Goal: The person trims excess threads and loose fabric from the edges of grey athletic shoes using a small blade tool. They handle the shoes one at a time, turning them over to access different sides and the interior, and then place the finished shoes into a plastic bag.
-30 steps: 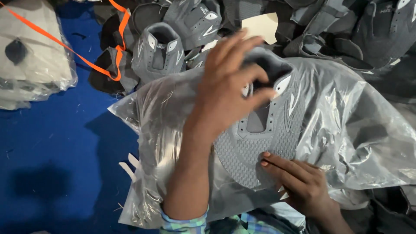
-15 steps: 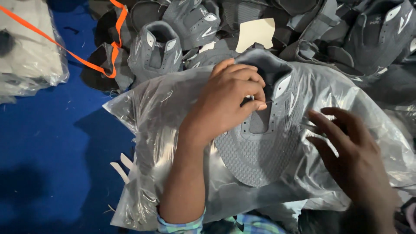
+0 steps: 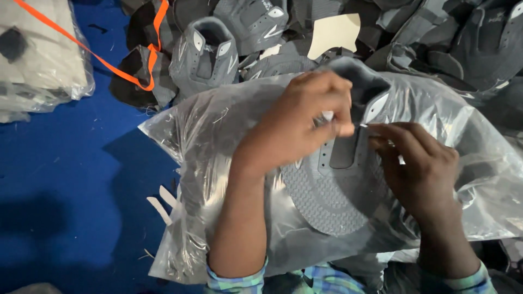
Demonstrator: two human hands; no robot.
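Grey shoe upper (image 3: pixel 332 190) laid on a clear plastic bag (image 3: pixel 218 141), left hand (image 3: pixel 294 125) curled over its collar, right hand (image 3: pixel 419 163) pinching a small white piece (image 3: pixel 364 126) beside it, more grey uppers (image 3: pixel 204 51) piled beyond the bag.

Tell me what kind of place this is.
Probably a shoe factory or workshop. Both hands, left hand and right hand, work on a grey shoe upper lying on a clear plastic bag, with a pile of matching uppers behind.
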